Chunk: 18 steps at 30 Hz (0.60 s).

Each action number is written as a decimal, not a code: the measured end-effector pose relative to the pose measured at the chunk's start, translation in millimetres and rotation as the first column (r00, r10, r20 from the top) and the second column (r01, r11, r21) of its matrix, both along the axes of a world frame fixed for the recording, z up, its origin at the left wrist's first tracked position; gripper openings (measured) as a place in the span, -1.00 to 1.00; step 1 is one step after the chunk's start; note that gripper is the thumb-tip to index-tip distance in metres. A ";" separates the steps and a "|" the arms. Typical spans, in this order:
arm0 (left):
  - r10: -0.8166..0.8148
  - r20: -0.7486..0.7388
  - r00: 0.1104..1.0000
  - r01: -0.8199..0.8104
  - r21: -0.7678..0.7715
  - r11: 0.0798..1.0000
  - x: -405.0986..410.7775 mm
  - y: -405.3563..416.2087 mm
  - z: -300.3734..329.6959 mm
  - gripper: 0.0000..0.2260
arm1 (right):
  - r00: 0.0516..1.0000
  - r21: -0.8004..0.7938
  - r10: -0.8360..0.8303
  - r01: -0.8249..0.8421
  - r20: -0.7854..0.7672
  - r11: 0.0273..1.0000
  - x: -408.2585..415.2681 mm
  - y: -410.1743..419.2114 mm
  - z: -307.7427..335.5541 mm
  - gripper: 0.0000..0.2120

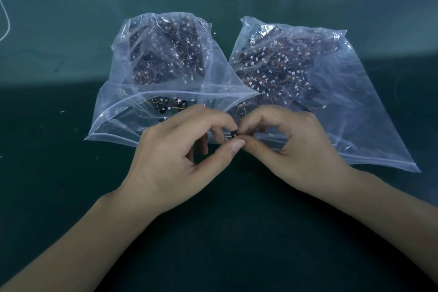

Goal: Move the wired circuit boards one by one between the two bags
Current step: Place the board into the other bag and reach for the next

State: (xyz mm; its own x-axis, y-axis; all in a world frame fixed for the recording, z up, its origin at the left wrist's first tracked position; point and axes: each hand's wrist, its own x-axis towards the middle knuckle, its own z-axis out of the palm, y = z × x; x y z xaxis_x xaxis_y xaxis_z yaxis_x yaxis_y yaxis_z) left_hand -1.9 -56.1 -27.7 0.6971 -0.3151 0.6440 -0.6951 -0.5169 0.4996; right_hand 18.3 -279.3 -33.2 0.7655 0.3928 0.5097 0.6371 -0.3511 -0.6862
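Observation:
Two clear zip bags lie side by side on the green table. The left bag (118,111) has its mouth open toward me and holds many small black wired circuit boards with white connectors. The right bag (355,111) is also full of such boards. Between the two bag mouths, my left hand (180,156) and my right hand (291,147) meet fingertip to fingertip and together pinch one small black circuit board (234,134). Most of that board is hidden by my fingers.
The green table (59,173) stretches all around the bags. A white cable (6,21) hangs at the far left edge. Shelves with small items stand behind the table's far edge.

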 end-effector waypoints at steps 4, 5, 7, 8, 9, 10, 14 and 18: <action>0.021 -0.005 1.000 -0.021 -0.009 1.000 2.5 -0.9 -1.8 -0.93 | 0.994 -0.052 -0.024 0.030 0.108 0.998 -0.3 1.1 -0.2 -0.96; 0.013 -0.019 1.000 -0.014 -0.027 1.000 2.6 -1.6 -2.5 -0.94 | 0.992 -0.055 -0.028 0.035 0.122 0.998 -0.2 1.4 0.0 -0.96; 0.003 -0.043 0.999 -0.007 -0.078 0.997 2.1 -2.9 -3.6 -0.97 | 0.991 -0.053 -0.036 0.044 0.131 0.998 0.3 1.3 0.4 -0.96; 0.003 -0.052 0.999 -0.008 -0.107 0.994 1.7 -3.0 -3.9 -0.97 | 0.991 -0.050 -0.042 0.049 0.130 0.998 0.6 1.0 0.6 -0.95; 0.002 -0.061 0.998 -0.010 -0.136 0.991 1.5 -3.0 -4.0 -0.97 | 0.991 -0.046 -0.049 0.055 0.127 0.997 0.9 0.7 0.9 -0.94; -0.003 -0.073 0.997 -0.009 -0.163 0.987 1.1 -2.7 -3.7 -0.96 | 0.991 -0.039 -0.055 0.060 0.122 0.997 1.3 0.4 1.0 -0.93; -0.020 -0.117 0.993 -0.008 -0.238 0.971 0.3 -2.6 -2.0 -0.88 | 0.992 -0.004 -0.087 0.087 0.091 0.996 3.9 -0.8 0.9 -0.97; -0.011 -0.137 0.991 -0.023 -0.248 0.969 0.5 -1.1 -2.6 -0.90 | 0.992 -0.005 -0.110 0.110 0.054 0.994 4.4 -2.0 0.6 -0.97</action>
State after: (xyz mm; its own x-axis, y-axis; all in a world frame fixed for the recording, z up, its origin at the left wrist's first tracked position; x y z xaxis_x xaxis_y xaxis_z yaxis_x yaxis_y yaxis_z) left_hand -1.4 -57.3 -30.3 0.7850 -0.1529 0.6004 -0.6090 -0.3686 0.7023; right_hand 22.7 -281.3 -32.6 0.7762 0.3119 0.5479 0.6297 -0.4267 -0.6491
